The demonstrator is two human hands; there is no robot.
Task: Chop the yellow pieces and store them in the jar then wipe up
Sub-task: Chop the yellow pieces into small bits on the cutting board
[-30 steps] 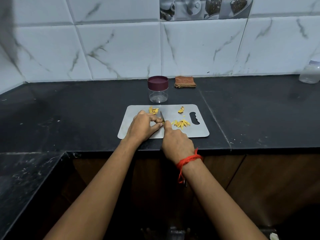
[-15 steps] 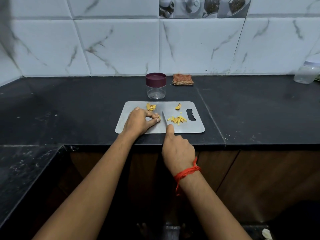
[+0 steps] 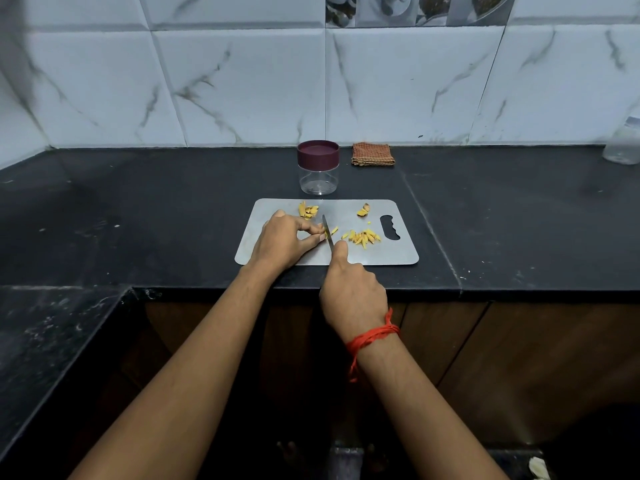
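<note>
Here, black counter point(image 3: 156, 209), lidded jar point(image 3: 318, 168), marbled wall tiles point(image 3: 242, 84)

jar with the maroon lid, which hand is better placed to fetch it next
Left, probably. The left hand lies nearer the jar and only pinches a yellow piece; the right hand grips the knife.

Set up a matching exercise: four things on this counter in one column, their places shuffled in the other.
1 jar
2 cloth
3 knife
4 cut strips

A in the right hand
B on the board by its handle hole
C just behind the board
D right of the jar, by the wall

Pairs: 1-C, 2-D, 3-A, 4-B
</note>
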